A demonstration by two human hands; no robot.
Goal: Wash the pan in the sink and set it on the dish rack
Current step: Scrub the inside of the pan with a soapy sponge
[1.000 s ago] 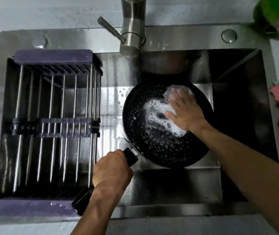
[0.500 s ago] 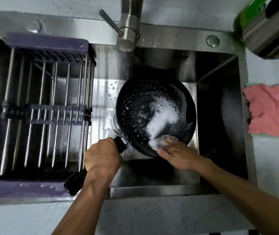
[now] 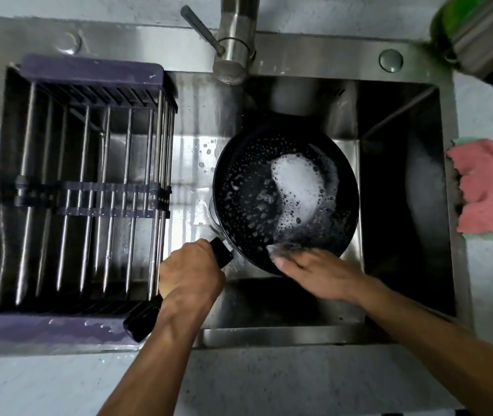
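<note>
1. Worktop [image 3: 59, 385]: pale stone around the steel sink [image 3: 299, 331]. Sink basin is wet, tap [image 3: 233, 55] at the back edge. I can't see water running.
2. Dish rack [image 3: 89, 181]: purple-ended, steel bars, fills the left part of the sink. I see nothing on it.
3. Pan [image 3: 284, 193]: black, inside the sink just right of the rack, tilted with its bowl facing me. White foam patch in the upper right of the bowl, bubbles scattered over the rest.
4. Pink cloth [image 3: 491, 187] on the worktop right of the sink. Green-and-steel container [image 3: 485, 37] at top right. Neither is in play.
5. My left hand [image 3: 191, 277]: fingers wrapped tight round the pan handle [image 3: 143, 319], bracing it.
6. My right hand [image 3: 314, 268]: at the pan's near rim, fingers fairly flat and pressing on something soapy and pale. It's motion-blurred, so I can't tell if it's a sponge or just suds, or whether the fingers curl round it.
7. Step, my read: mid-scrub, soap stage. No rinse yet, judging by the foam.
8. Next calls for: finish the rim and wall, then get water on it to clear the suds, keep the left grip firm as the handle is likely slippery, then lift left onto the rack.
</note>
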